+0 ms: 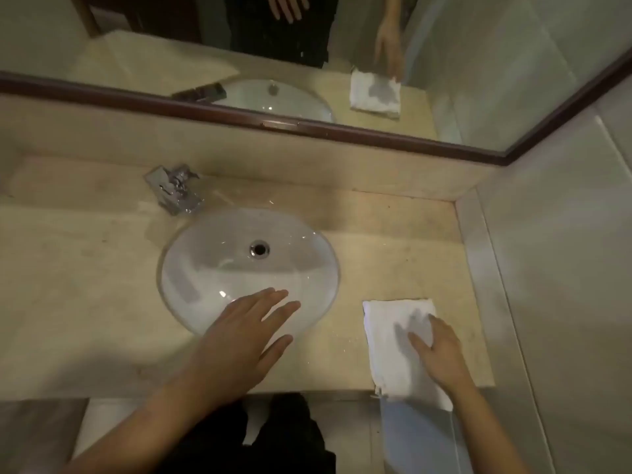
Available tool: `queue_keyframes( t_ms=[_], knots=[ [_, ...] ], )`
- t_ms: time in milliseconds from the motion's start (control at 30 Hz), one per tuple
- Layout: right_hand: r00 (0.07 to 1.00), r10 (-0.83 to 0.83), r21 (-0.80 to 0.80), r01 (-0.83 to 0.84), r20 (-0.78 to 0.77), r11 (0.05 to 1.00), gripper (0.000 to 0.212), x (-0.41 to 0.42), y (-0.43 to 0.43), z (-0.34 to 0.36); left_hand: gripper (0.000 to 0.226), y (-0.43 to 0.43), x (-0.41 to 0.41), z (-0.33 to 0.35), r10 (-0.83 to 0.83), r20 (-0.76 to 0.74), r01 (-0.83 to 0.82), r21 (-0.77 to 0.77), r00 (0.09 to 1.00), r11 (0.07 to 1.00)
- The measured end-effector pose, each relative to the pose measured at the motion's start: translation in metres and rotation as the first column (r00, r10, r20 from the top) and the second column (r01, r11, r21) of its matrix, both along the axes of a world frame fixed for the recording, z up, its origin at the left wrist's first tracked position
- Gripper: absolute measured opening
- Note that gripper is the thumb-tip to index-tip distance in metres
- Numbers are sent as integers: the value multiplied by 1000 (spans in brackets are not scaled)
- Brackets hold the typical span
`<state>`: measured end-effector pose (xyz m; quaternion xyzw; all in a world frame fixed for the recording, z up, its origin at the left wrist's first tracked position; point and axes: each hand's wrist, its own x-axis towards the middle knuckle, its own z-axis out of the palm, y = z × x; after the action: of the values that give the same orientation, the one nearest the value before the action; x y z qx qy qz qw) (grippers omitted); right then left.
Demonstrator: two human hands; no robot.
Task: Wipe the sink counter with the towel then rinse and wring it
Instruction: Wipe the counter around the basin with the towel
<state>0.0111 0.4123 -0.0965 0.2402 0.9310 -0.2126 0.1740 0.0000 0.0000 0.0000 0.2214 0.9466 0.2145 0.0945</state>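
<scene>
The left hand (239,343) lies flat with fingers spread over the sink's (212,268) near rim, gripping nothing, probably as a brace. Right of the sink, the folded towel (386,330) lies on the counter (85,285), its near end overhanging the edge. The right hand (441,350) presses it with flat fingers, ready for wiping.

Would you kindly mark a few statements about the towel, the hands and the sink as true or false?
1. The right hand rests on the towel. True.
2. The towel lies inside the basin. False: it lies on the counter, to the right of the basin.
3. The left hand is open, with fingers straight, over the basin's near rim. True.
4. Water is running from the faucet. False: no stream shows.
</scene>
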Motion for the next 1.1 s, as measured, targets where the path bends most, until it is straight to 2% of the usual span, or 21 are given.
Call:
queue_keyframes(
  t_ms=[67,133,200,267,433,467,500,533,567,600,633,667,700,733,767,800,833,900,1000,1067,1100],
  knots=[
    [991,-129,-21,129,22,991,96,-7,37,-27,52,6,1,-8,3,15,-3,-16,1000,1000],
    [947,-248,42,245,205,969,104,-13,63,-52,49,15,8,-23,30,34,-30,-17,999,999],
    [917,-291,-23,309,274,951,97,-19,64,-51,44,22,11,-40,52,60,-50,-44,997,998],
    [900,-352,-134,393,256,910,89,-25,56,-47,40,29,13,-61,86,99,-81,-47,991,996],
    [919,-244,-380,354,309,855,67,-34,53,-32,52,74,3,-84,79,373,-84,-4,924,996],
    [939,-147,-456,283,310,844,58,-39,48,-27,53,84,-3,-85,81,424,-95,12,902,995],
    [929,-205,-507,343,308,791,50,-38,30,-13,51,95,-10,-85,86,464,-114,33,882,993],
    [975,-95,-599,198,200,776,45,-28,36,-3,48,105,-17,-88,99,494,-151,65,864,986],
    [984,-154,-616,179,94,767,42,-29,33,9,45,115,-25,-87,125,522,-205,97,844,974],
    [935,-355,-466,315,2,827,37,-37,30,6,45,125,-33,-86,167,567,-284,124,807,951],
    [938,-336,-467,261,-83,845,31,-38,23,18,48,134,-41,-83,213,620,-380,150,755,913],
    [989,-118,-684,149,93,714,29,-41,21,34,54,142,-49,-79,250,682,-481,170,687,860],
    [995,55,-812,40,89,583,30,-58,20,46,63,150,-57,-74,268,746,-572,180,610,800],
    [996,86,-862,-13,35,507,37,-66,17,52,75,156,-66,-68,255,807,-644,191,533,741],
    [998,37,-870,20,44,493,47,-77,18,68,84,160,-74,-62,211,860,-701,213,465,680],
    [1000,-19,-920,30,25,391,57,-83,18,76,88,163,-80,-56,137,900,-743,247,414,623],
    [997,-71,-957,32,12,288,64,-87,15,74,81,165,-85,-48,52,919,-767,294,391,570],
    [998,-57,-987,10,1,161,70,-93,9,81,56,168,-93,-34,-93,921,-778,370,378,507],
    [997,-67,-997,42,38,63,79,-99,3,88,66,169,-101,-21,-246,924,-829,374,293,416],
    [997,-65,-998,55,52,41,78,-103,-1,87,61,165,-101,-18,-253,907,-820,415,338,395],
    [996,-64,-997,66,63,47,68,-104,-5,84,53,162,-100,-17,-209,901,-806,434,381,402]
  ],
)
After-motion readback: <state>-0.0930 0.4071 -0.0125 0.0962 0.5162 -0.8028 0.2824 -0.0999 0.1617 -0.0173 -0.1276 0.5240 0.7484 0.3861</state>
